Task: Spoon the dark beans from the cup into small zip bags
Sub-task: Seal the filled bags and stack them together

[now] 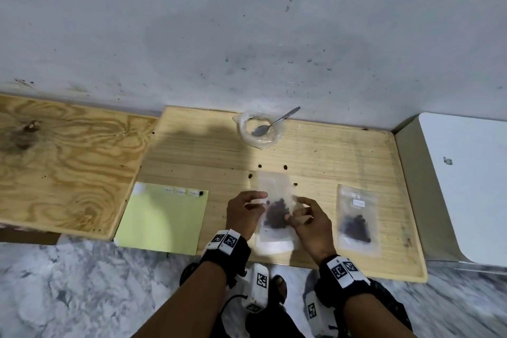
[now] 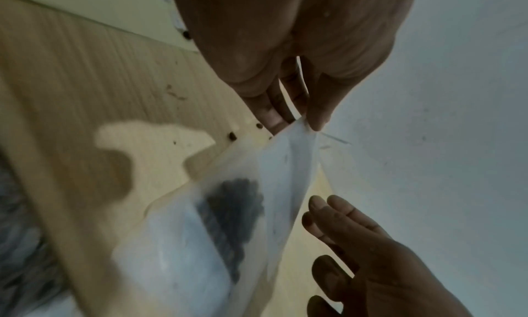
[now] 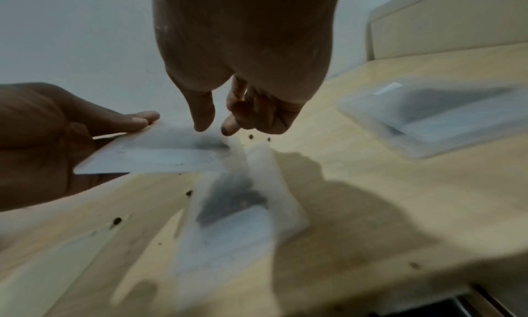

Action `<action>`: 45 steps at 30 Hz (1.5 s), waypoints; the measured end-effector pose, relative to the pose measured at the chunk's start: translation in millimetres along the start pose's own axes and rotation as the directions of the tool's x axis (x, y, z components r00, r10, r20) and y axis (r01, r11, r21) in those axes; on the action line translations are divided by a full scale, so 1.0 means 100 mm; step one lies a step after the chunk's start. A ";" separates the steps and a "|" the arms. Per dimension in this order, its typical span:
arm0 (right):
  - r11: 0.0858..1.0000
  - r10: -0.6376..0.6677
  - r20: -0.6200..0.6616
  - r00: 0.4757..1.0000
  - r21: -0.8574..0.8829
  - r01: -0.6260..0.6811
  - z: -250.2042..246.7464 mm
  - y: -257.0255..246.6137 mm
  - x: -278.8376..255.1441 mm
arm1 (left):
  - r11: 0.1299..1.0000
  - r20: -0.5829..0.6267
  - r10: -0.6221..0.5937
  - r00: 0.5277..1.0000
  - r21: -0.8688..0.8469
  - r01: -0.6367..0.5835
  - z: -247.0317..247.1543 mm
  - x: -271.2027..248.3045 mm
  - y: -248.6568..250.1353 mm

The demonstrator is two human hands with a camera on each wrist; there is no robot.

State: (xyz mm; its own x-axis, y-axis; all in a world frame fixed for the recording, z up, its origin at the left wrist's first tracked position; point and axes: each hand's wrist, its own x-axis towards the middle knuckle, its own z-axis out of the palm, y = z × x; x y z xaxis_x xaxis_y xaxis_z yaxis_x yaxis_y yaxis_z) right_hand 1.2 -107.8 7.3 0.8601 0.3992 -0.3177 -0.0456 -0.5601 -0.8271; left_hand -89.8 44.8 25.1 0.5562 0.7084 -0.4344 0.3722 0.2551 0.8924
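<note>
A small clear zip bag (image 1: 275,185) with a clump of dark beans (image 1: 275,214) is held over the wooden table's (image 1: 343,151) front middle. My left hand (image 1: 244,211) pinches the bag's (image 2: 234,209) top left edge between thumb and fingers (image 2: 271,118). My right hand (image 1: 307,214) is at the bag's right side; its thumb and forefinger stay apart just above the bag (image 3: 160,157), and it grips nothing. A clear plastic cup (image 1: 263,141) stands at the table's back, a metal spoon (image 1: 270,125) lying in it; no beans show inside.
A second bag of beans (image 1: 356,217) lies flat to the right. Loose beans (image 1: 286,167) dot the wood behind the held bag. A yellow-green sheet (image 1: 162,219) lies left, a plywood board (image 1: 68,159) beyond it. A white cabinet (image 1: 466,186) borders the right.
</note>
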 end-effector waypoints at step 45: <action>0.859 0.129 0.023 0.991 -0.503 -0.100 2.78 -1.42 -0.10 | 0.978 -0.168 0.067 0.984 -0.187 -0.098 -3.53 1.37 0.35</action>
State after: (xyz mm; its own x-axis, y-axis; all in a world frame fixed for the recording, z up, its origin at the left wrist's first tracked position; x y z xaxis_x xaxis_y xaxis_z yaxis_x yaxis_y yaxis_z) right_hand -142.4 169.8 -1.1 0.8351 0.3401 -0.4323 0.1303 -0.8859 -0.4453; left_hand -262.8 382.9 40.3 0.4472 0.8242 -0.3474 0.1705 0.3027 0.9377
